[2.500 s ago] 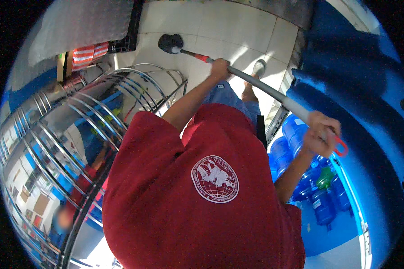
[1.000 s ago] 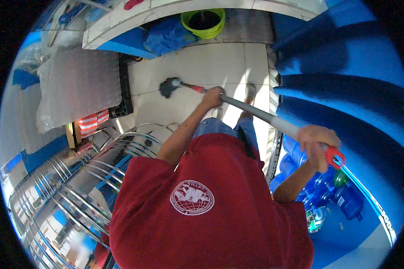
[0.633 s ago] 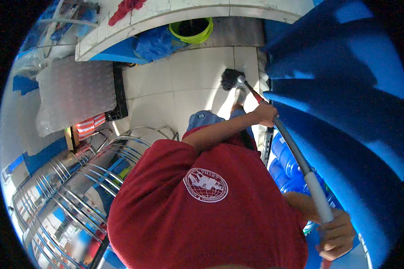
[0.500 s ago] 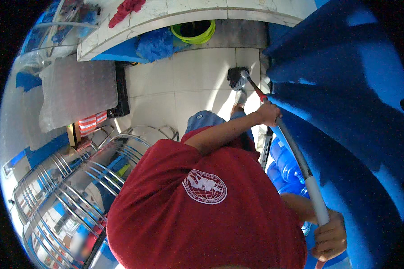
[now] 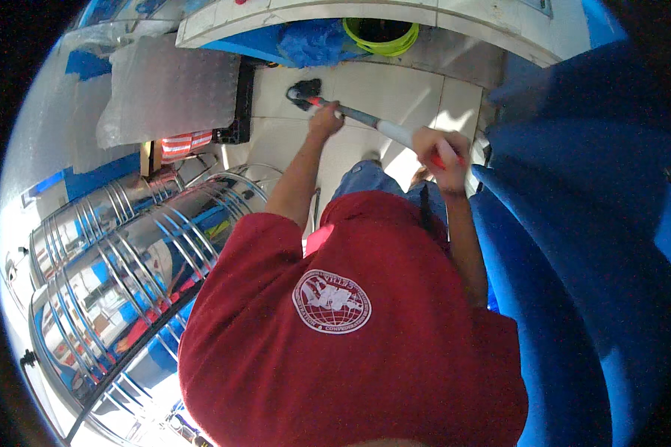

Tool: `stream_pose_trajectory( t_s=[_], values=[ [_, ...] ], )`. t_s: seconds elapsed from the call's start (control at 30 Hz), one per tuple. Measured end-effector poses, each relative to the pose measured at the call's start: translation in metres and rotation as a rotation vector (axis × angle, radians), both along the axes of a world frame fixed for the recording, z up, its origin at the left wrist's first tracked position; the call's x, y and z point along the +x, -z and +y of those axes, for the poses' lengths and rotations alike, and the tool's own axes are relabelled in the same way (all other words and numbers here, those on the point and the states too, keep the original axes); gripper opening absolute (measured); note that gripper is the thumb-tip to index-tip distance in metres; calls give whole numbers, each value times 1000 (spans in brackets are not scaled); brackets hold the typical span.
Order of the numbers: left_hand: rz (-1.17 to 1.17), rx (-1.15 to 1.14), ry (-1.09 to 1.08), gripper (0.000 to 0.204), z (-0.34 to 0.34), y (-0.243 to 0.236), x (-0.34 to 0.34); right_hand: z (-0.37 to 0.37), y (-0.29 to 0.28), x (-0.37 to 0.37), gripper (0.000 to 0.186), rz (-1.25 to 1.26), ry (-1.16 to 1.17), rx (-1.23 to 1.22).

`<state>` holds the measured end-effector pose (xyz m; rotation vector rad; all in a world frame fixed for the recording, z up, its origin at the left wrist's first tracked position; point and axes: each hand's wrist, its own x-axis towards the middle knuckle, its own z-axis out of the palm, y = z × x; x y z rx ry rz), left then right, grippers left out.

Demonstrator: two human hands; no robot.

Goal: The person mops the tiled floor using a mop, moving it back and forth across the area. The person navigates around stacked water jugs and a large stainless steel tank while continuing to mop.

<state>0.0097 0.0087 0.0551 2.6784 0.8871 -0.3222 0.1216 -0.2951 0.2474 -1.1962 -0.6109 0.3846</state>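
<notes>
A mop (image 5: 397, 133) with a dark shaggy head and a grey-and-white handle with red parts slants across in front of me. Its head (image 5: 314, 101) rests on the pale tiled floor, close to a black crate. My left hand (image 5: 325, 121) is closed round the shaft, a short way above the mop head. Further up, at the handle's upper end, my right hand (image 5: 441, 153) grips it near a red part; some blur softens the fingers there.
A yellow-green bucket (image 5: 382, 39) and blue plastic (image 5: 309, 43) sit under the white-tiled counter (image 5: 313, 13). Bubble-wrapped items (image 5: 175, 86) and the black crate (image 5: 238, 104) stand left, above shiny metal chairs (image 5: 119, 261). Blue cloth (image 5: 559, 186) hangs along the right.
The mop head has swept left across the floor from beside the blue cloth. My right hand has come up and forward with the handle's end; my left hand has moved left.
</notes>
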Motion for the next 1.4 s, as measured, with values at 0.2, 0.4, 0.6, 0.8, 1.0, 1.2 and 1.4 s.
stream_pose_trajectory(
  t_s=[0.2, 0.4, 0.6, 0.8, 1.0, 1.2, 1.4],
  values=[
    [-107, -95, 44, 23, 53, -19, -38, 27, -62, -17, 32, 60, -395, 38],
    [-484, -436, 267, 28, 3, -9, -33, -2, -172, -6, 33, -364, -626, 105],
    [-44, -849, 907, 38, -60, -25, 40, 51, -259, -38, 17, -488, -365, 107],
    [-152, -914, 1028, 30, -65, -35, 59, 119, -281, -50, 22, -601, -809, 76],
    [-151, -945, 837, 18, -18, -31, 60, 144, -264, -46, 2, -505, -703, 246],
    [-208, -755, 578, 22, 118, -11, -3, 186, -206, -18, 26, -286, -808, 441],
    [-586, -340, 156, 41, 244, 77, -95, 262, -144, -51, 14, -429, -466, -34]
  ],
)
